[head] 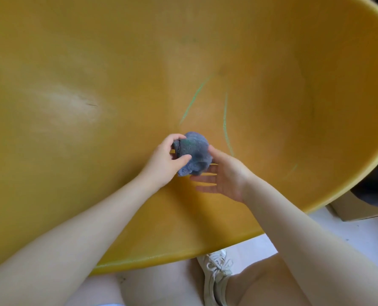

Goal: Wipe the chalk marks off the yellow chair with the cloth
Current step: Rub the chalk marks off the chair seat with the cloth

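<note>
Your left hand (pixel 164 159) grips the bunched cloth (pixel 192 154) above the chair (pixel 294 107) seat; your right hand (pixel 224 175), fingers straight, supports it. You appear to be regrouping (green chalk marks (pixel 193 100) remain). Next, press the cloth onto them.

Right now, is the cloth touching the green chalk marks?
Apart. The head view shows the cloth bunched between left hand and right hand, yellow showing before the chalk marks.

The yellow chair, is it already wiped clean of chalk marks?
No, green chalk marks still run across the yellow chair just beyond the cloth.
</note>
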A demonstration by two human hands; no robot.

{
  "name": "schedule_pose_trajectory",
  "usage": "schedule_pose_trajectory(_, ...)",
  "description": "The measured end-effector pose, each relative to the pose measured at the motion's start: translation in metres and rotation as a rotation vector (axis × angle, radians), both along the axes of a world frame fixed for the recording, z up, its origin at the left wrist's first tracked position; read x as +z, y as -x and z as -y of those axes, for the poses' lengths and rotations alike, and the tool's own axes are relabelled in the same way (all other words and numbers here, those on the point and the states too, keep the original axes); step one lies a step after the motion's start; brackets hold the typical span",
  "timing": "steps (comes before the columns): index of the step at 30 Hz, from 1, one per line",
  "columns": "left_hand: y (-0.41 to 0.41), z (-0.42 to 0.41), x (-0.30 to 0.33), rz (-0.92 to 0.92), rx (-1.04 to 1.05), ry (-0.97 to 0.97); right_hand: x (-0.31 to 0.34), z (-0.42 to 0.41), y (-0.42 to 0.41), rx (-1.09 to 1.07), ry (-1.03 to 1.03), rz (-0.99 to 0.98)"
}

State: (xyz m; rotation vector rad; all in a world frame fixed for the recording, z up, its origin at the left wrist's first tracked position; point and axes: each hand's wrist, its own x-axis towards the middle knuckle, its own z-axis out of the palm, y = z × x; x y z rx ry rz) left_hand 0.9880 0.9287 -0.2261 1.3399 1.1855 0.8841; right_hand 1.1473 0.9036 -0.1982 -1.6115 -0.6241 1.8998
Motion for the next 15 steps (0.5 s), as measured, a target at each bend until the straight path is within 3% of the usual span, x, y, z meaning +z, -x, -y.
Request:
schedule_pose_trajectory(3, -0.002, 0.0, 0.0, 0.061, -0.002, 0.029, -0.001, -0.002, 0.005, -0.182, -0.259, 0.223)
schedule_pose_trajectory(5, -0.005, 0.004, 0.001, 0.045, -0.053, 0.03, -0.006, -0.006, 0.007, -0.349, -0.321, 0.367)
schedule_pose_trajectory(8, -0.012, 0.012, 0.0, 0.044, -0.111, 0.059, -0.008, -0.011, 0.014, -0.512, -0.359, 0.371)
schedule_pose_trajectory(12, -0.011, 0.015, -0.002, 0.119, -0.069, 0.097, 0.0, -0.004, 0.02, -0.228, -0.386, 0.159)
schedule_pose_trajectory(15, -0.009, 0.017, -0.001, 0.243, -0.101, 0.229, 0.0, 0.005, 0.013, -0.079, -0.434, 0.115)
